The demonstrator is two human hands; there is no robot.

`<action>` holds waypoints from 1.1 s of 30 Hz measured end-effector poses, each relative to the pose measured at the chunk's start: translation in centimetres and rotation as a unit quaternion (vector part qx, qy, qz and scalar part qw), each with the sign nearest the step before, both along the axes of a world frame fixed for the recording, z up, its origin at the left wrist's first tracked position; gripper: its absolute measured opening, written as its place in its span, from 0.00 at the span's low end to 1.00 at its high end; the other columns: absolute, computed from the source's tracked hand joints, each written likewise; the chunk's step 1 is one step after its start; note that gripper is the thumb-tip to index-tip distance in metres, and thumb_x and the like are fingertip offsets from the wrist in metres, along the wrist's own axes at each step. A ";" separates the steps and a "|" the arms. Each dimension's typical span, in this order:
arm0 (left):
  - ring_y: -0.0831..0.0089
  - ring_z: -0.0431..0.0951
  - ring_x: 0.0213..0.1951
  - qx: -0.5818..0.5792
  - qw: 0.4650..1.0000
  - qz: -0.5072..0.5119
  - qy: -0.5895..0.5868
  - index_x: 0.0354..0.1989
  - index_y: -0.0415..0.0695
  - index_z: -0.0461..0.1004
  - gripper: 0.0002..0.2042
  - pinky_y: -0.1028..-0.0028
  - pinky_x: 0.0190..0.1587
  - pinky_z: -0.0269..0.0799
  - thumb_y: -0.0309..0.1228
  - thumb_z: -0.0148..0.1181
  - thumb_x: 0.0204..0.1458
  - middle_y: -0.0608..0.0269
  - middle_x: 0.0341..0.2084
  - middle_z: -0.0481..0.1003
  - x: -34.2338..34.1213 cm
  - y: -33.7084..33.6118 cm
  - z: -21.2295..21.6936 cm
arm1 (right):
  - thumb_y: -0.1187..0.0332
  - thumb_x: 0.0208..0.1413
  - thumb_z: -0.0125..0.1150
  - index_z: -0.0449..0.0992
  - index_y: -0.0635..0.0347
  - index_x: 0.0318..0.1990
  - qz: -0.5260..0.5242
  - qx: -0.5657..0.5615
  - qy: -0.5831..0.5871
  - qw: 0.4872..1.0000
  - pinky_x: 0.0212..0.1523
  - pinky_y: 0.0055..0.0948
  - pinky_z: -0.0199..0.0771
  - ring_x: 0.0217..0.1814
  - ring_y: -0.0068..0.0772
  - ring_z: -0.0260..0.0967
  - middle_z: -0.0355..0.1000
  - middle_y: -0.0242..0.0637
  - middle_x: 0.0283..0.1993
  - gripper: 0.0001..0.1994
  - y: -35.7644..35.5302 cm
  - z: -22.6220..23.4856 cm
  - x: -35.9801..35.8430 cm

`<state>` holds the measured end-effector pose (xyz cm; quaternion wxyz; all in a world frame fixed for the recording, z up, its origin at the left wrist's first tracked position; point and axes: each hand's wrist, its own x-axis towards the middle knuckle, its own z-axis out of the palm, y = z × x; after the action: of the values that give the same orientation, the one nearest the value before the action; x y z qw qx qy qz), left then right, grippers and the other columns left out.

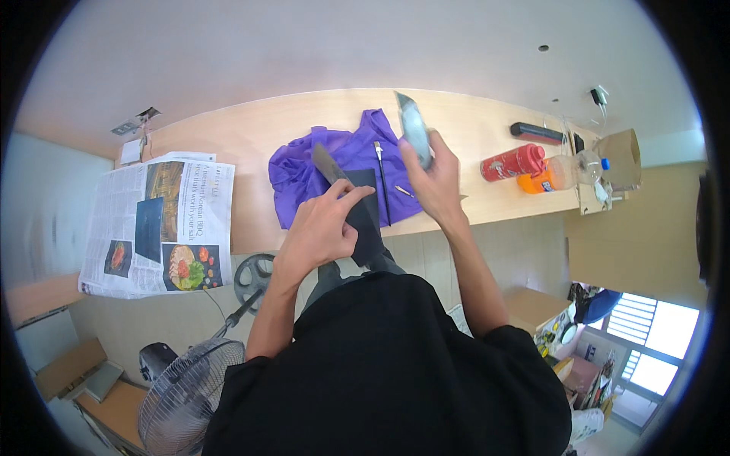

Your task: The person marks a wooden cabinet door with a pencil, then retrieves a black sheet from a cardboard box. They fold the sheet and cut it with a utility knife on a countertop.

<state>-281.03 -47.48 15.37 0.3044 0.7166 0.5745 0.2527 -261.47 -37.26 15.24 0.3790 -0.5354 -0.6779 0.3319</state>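
Observation:
My left hand (318, 228) pinches a dark flat sheet (365, 220) at the wooden table's near edge. A grey blade-like piece (328, 163) sticks up from behind the sheet; I cannot tell whether the two are joined. Raised above the table, my right hand (435, 181) grips a flat grey oblong object (414, 124). Under both hands a crumpled purple cloth (304, 163) lies on the wooden table (251, 133). On the cloth lie a thin metal tool (379, 163) and a smaller metal piece (404, 191).
An open newspaper (160, 220) hangs over the table's left end. At the right stand a red can (513, 162), an orange bottle (534, 183), a clear plastic bottle (578, 167), a brown paper bag (620, 152) and a black bar (537, 133). A fan (190, 387) stands on the floor below.

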 end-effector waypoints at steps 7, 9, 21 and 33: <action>0.59 0.79 0.31 -0.022 0.996 0.039 -0.083 0.42 0.38 0.77 0.15 0.64 0.37 0.76 0.24 0.71 0.46 0.53 0.36 0.77 1.2 2.2 -3.3 | 0.66 0.60 0.63 0.73 0.66 0.49 0.018 -0.084 -0.096 0.992 0.30 0.35 0.70 0.26 0.35 0.71 0.72 0.45 0.26 0.15 -8.7 -1.6 8.8; 0.64 0.79 0.29 0.013 0.997 0.042 -0.068 0.40 0.36 0.76 0.13 0.67 0.35 0.75 0.22 0.72 0.46 0.54 0.34 0.78 1.2 2.7 -2.8 | 0.67 0.60 0.63 0.73 0.66 0.51 0.049 -0.090 -0.099 0.990 0.32 0.36 0.72 0.28 0.39 0.74 0.74 0.48 0.29 0.16 -9.3 -2.3 9.4; 0.63 0.80 0.33 0.121 0.987 0.092 0.052 0.46 0.39 0.78 0.14 0.68 0.35 0.75 0.21 0.69 0.50 0.56 0.34 0.78 4.3 0.3 3.0 | 0.70 0.61 0.63 0.71 0.66 0.56 0.175 0.033 0.027 0.984 0.34 0.38 0.75 0.32 0.47 0.76 0.76 0.52 0.38 0.17 -8.6 -4.6 10.9; 0.65 0.78 0.33 0.086 0.981 0.117 0.129 0.53 0.43 0.79 0.16 0.67 0.37 0.74 0.21 0.64 0.55 0.53 0.38 0.75 6.4 1.9 1.2 | 0.68 0.62 0.62 0.71 0.68 0.56 0.167 -0.014 0.057 0.984 0.41 0.42 0.77 0.40 0.54 0.78 0.77 0.55 0.43 0.18 -7.6 -5.5 13.2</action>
<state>-274.67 -45.54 16.55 0.1331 0.6949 0.6646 0.2404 -248.25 -44.89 9.72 0.3487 -0.4004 -0.7305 0.4295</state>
